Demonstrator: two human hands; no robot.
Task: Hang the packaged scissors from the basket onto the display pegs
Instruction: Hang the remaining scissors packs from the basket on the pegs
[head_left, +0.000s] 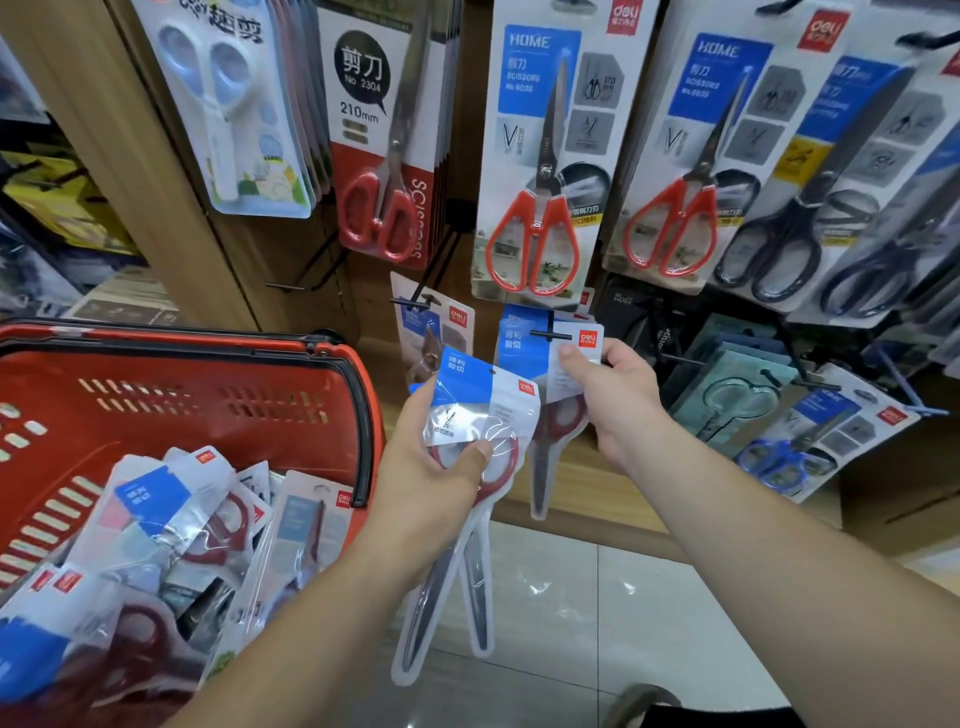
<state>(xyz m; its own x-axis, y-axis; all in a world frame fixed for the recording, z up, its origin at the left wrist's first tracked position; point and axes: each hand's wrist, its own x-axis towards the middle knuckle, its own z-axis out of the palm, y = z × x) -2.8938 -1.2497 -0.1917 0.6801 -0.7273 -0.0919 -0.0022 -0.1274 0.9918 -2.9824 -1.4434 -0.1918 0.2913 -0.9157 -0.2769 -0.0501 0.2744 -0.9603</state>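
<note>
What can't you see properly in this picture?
Head view:
- Whether the blue-topped pack in the right hand is on the peg yet: its hole does not show behind the peg's end bar.
- How many overlapping packs the left hand grips: they cover each other.
- How many piled packs are in the basket: buried, and cut off by the frame edges.
- The labels' small print: blurred.

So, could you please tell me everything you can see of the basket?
The basket is red plastic with rows of slots in its walls and a black handle folded along the rim. It sits at the lower left, open side up, beside the wooden shelf end. A loose heap of packs, scissors in clear pouches with blue and white cards, lies inside against its walls. The left hand and right hand hold other packs to its right and do not touch it.
</note>
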